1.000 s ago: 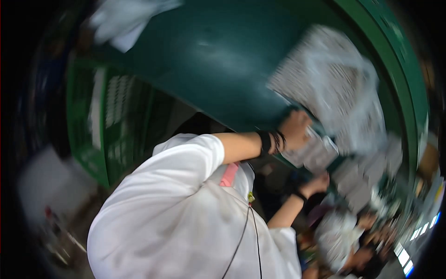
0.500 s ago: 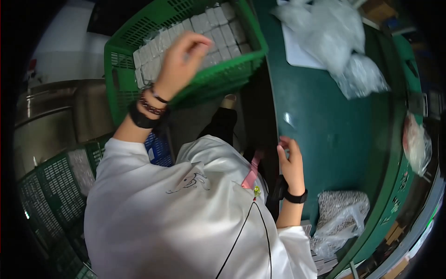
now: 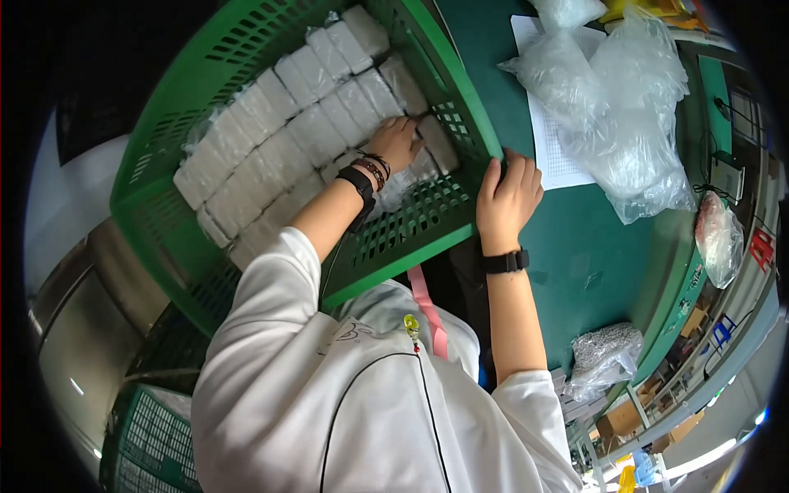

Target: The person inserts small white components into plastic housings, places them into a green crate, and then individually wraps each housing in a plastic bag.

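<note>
Spreading over the left, green crate (image 3: pixel 408 265): it had slotted walls and held rows of packets.
White packets (image 3: pixel 316 135): wrapped in clear film, they sat close together, row against row, inside the crate.
Left hand (image 3: pixel 394 146): it reached into the crate's right end, fingers bent down among the packets; whether they grasped one, I could not tell.
Right hand (image 3: pixel 511 197): it was at the crate's right corner, thumb beside the rim, fingers extended; whether it gripped the rim, I could not tell.
Green table (image 3: pixel 567 255): it ran alongside the crate.
Gridded sheet (image 3: pixel 552 152): it lay on the table, partly under clear plastic bags (image 3: pixel 641 123).
Grey-filled bag (image 3: pixel 606 349): it rested on the table, near the right sleeve (image 3: pixel 534 415).
</note>
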The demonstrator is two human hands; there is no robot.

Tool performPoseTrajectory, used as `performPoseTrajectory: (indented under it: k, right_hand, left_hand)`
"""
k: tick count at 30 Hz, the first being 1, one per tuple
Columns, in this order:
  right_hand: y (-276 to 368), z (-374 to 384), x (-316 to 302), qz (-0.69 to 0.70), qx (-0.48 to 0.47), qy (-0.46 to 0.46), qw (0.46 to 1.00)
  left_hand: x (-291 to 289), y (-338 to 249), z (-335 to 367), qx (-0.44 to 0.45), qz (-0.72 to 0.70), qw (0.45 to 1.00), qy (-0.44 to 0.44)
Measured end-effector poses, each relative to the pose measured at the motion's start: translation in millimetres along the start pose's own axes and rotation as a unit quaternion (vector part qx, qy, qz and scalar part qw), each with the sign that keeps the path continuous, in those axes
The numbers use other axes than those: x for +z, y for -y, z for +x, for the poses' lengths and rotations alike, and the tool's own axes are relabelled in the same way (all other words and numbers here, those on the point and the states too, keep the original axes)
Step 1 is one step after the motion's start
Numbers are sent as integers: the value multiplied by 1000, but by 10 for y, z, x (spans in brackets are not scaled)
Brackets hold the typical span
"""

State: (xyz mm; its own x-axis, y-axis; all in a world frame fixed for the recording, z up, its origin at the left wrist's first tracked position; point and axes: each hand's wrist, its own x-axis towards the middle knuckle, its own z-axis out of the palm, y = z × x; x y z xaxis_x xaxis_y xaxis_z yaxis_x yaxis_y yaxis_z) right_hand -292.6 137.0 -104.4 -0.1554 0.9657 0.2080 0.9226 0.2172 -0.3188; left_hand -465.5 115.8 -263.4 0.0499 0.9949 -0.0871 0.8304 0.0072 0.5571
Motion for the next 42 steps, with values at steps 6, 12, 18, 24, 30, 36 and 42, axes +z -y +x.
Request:
performPoseTrajectory:
  k: [6,12,18,24,30,36,42]
  right_hand:
    - [-44,21,52,-18,7,68,998]
    - [-68,22,37,10,16,89,996]
    - [-94,-1,55,26,19,77,996]
    - [-65,1,31,30,23,84,996]
    - [-55,20,30,26,19,73,997]
    - [-75,-14,34,27,29,78,996]
    - [-88,-26,50,30,37,68,997]
  left_hand:
    - [190,15,97,-14,7,1000,-4]
    - [393,-146,176,-85,29,992,-91]
    - [518,-125,158,-155,40,975,-156]
    - [351,-248,150,-153,-109,976,-112]
    - [188,-510,-153,36,-196,977,-77]
    - [227,-463,-97,69,-115,989,-56]
    - [145,-457,-190,124,1,991,-48]
